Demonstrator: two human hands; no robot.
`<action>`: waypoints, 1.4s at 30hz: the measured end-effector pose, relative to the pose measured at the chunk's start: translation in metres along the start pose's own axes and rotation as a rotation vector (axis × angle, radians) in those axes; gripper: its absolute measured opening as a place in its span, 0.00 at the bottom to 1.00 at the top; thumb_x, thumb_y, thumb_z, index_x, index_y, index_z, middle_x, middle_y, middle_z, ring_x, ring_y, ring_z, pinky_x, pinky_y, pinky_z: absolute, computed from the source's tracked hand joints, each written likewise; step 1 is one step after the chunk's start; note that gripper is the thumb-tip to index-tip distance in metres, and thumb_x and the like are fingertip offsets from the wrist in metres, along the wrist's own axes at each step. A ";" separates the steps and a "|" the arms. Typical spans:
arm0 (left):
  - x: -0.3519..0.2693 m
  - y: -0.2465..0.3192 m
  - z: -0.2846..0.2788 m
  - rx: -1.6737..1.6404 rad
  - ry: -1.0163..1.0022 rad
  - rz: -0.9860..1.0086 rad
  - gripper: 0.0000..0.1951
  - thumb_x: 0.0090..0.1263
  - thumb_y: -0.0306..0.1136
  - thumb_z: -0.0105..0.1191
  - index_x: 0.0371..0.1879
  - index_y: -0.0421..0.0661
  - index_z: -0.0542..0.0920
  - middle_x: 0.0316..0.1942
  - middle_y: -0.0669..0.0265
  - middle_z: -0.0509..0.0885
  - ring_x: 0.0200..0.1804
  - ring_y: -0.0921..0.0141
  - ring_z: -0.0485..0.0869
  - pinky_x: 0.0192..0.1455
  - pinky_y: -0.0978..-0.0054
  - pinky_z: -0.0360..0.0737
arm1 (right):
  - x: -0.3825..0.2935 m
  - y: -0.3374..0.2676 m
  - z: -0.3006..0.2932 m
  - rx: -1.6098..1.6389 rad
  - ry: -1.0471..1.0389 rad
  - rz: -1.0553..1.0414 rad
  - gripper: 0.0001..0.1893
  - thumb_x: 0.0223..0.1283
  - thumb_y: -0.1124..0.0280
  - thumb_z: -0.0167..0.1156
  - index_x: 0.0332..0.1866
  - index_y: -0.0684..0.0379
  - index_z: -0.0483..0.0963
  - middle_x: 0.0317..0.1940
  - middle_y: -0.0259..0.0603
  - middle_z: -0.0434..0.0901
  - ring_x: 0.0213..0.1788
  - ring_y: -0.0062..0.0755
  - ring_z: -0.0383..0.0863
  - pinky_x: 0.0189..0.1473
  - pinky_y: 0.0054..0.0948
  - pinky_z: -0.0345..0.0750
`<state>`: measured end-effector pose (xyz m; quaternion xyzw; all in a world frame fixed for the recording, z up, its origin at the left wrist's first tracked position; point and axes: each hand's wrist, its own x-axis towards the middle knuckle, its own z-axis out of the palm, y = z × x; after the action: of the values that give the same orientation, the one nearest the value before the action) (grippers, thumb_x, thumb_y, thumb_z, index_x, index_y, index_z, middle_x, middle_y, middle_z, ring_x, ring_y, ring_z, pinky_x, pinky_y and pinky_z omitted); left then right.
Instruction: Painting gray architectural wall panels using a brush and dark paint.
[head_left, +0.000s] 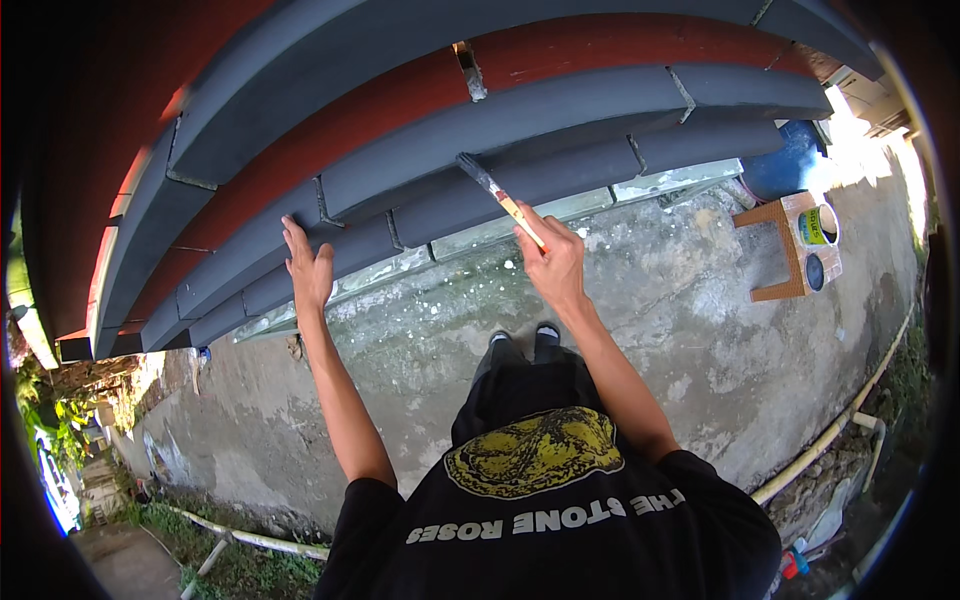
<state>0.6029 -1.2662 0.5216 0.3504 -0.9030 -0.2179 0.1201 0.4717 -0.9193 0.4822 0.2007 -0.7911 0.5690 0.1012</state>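
A paintbrush with a pale wooden handle is gripped in my right hand. Its dark, paint-coated bristles meet the lower edge of a long grey board. To the left, my left hand is raised with fingers extended and thumb apart, holding nothing. Those fingertips are at the grey boards near a vertical joint; whether they press on the surface I cannot tell. Red strips show between the stacked grey boards. Beneath them runs a lower grey board.
At right, a brown plastic stool carries an open paint tub and a round dark lid or dish. A blue drum stands behind it. Paint-spattered concrete lies underfoot. Pipes edge the paving beside plants.
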 end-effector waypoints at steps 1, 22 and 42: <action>0.000 0.001 -0.001 -0.001 0.004 -0.005 0.47 0.67 0.38 0.48 0.84 0.48 0.39 0.85 0.58 0.46 0.86 0.58 0.41 0.82 0.45 0.40 | 0.000 -0.001 -0.006 -0.028 -0.007 -0.004 0.21 0.63 0.79 0.66 0.62 0.61 0.80 0.24 0.47 0.76 0.24 0.37 0.76 0.27 0.35 0.70; 0.002 0.006 0.004 0.041 0.013 0.014 0.48 0.66 0.39 0.48 0.84 0.49 0.38 0.85 0.56 0.45 0.86 0.57 0.42 0.82 0.42 0.41 | 0.018 0.027 -0.009 -0.003 0.277 0.080 0.22 0.63 0.80 0.65 0.64 0.61 0.80 0.25 0.46 0.77 0.24 0.32 0.75 0.29 0.34 0.72; 0.002 0.004 0.005 0.062 0.023 0.008 0.50 0.64 0.38 0.52 0.84 0.48 0.38 0.85 0.54 0.47 0.86 0.55 0.42 0.81 0.39 0.43 | -0.010 -0.012 0.041 0.091 -0.252 0.067 0.22 0.63 0.79 0.66 0.64 0.60 0.80 0.28 0.43 0.81 0.27 0.25 0.74 0.31 0.30 0.73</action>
<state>0.5973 -1.2637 0.5194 0.3526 -0.9093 -0.1854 0.1206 0.4887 -0.9593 0.4744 0.2482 -0.7772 0.5776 -0.0271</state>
